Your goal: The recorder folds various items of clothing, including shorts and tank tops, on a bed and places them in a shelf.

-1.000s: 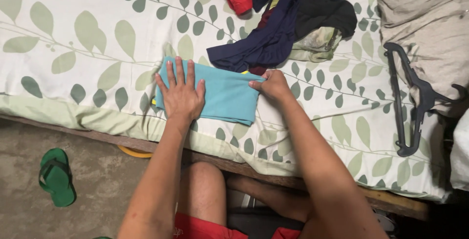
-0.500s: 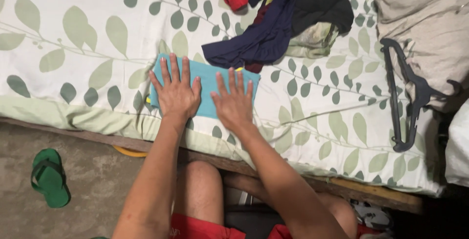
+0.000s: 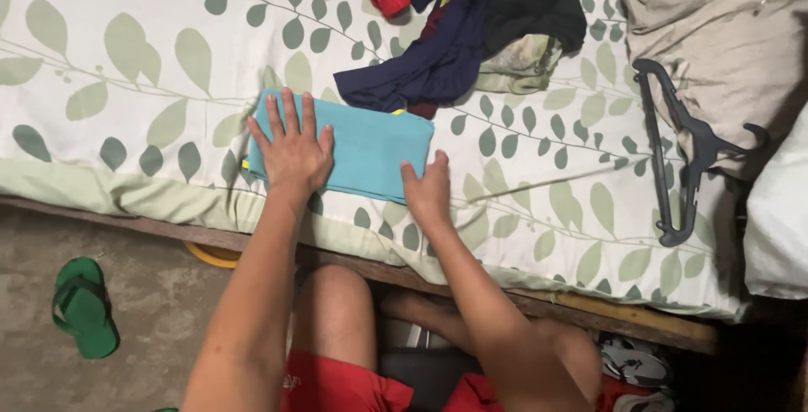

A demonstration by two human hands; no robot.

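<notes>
left hand (image 3: 292,154) flat, fingers spread, pressing folded teal garment (image 3: 370,151) on leaf-print bedsheet (image 3: 126,67), right hand (image 3: 427,190) at garment's 4 o'clock corner, grip unclear, heap of dark clothes (image 3: 459,37) at 1 o'clock

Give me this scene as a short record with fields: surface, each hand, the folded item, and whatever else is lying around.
surface: bed sheet, white with green leaf print
left hand: flat, fingers spread, on the folded teal garment
right hand: at the garment's lower right corner, fingers curled
garment state: folded into a flat rectangle near the bed's front edge
behind it: pile of unfolded clothes, navy, black, red
right side: dark plastic hanger beside a beige pillow
floor: green flip-flop
</notes>
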